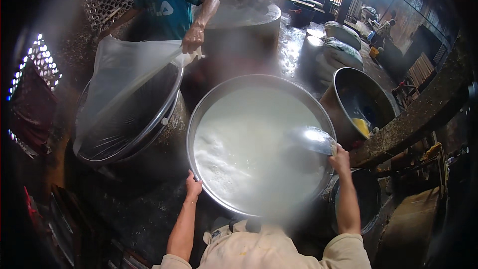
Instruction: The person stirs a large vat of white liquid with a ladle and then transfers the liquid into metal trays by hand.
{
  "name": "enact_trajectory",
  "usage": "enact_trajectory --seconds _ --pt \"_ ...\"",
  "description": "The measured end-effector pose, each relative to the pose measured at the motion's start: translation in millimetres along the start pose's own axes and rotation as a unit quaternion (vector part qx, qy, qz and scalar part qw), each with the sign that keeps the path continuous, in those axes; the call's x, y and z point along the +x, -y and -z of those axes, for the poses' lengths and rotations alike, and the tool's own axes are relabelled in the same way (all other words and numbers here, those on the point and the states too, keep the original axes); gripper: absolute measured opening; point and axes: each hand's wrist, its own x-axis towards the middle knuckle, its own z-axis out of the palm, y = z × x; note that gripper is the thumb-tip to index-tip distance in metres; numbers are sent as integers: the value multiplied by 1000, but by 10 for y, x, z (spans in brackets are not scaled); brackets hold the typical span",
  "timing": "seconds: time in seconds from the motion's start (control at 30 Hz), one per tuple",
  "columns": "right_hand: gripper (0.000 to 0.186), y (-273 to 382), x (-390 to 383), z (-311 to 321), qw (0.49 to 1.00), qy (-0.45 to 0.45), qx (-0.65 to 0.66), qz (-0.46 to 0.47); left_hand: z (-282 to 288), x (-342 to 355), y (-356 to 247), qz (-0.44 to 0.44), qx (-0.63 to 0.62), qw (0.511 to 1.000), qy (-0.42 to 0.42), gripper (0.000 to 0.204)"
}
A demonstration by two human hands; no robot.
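Observation:
A wide round metal vat (pixel 192 144) of milky, pale liquid (pixel 254 139) stands right in front of me. White froth gathers at the liquid's left side. My left hand (pixel 193 186) grips the vat's near-left rim. At the right side, my right hand (pixel 340 160) is closed on a shiny metal scoop (pixel 314 139), held over the liquid. The scoop's exact shape is blurred by glare and steam.
A person in a teal shirt (pixel 169 7) holds a whitish cloth (pixel 127 65) over a metal drum (pixel 172 114) at left. An open metal tub (pixel 338 99) with a yellow object (pixel 361 127) stands right, by filled sacks (pixel 343 52). Behind is a round steaming vat (pixel 266 30).

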Motion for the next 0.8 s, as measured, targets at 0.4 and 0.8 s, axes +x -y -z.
enact_trajectory --seconds 0.4,0.8 --pt "31 -565 -209 -1643 977 141 110 -115 24 -32 -104 17 33 999 11 82" --pt "37 221 -1300 -2228 982 179 64 -8 -76 154 163 -14 -29 997 67 84"
